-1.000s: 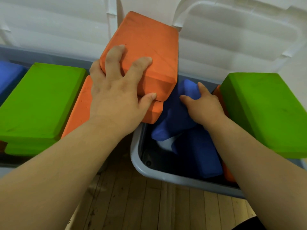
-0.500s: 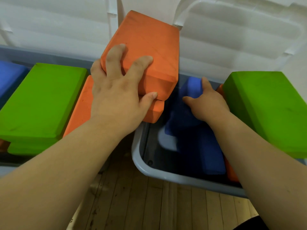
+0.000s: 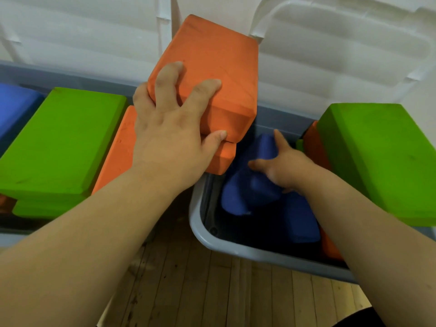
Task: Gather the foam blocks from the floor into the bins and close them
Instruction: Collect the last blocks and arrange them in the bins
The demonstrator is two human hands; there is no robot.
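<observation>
The change is happening inside the grey bin (image 3: 236, 249), where the person's right hand (image 3: 285, 168) is working. Over the last second it has been shoving the blue block (image 3: 250, 185) toward the bin's far wall. Now it is letting the block lean back toward the bin's left wall, so the pale patch of bin bottom that was showing is getting covered. The thumb is stretching left and the forefinger is pointing up along the block. The other fingers are hiding behind it, so I cannot tell whether the hand is gripping the block or only pressing it. A second blue block (image 3: 302, 220) is lying just to its right, nearer the bin's front rim.

The left hand (image 3: 169, 138) is barely shifting. It is gripping the orange block (image 3: 212, 74), fingers spreading over the top face and thumb hooking under the near edge. It is holding the block tilted above the bin's far-left corner, just over another orange block (image 3: 118, 156) whose corner is overhanging the bin's left rim.

To my eye the right hand is making room so the held orange block can drop in. A green block (image 3: 382, 159) is riding high over the bin's right side, and the lid (image 3: 342, 43) is standing open behind the bin. Closing looks some way off until the stack is sitting lower.
</observation>
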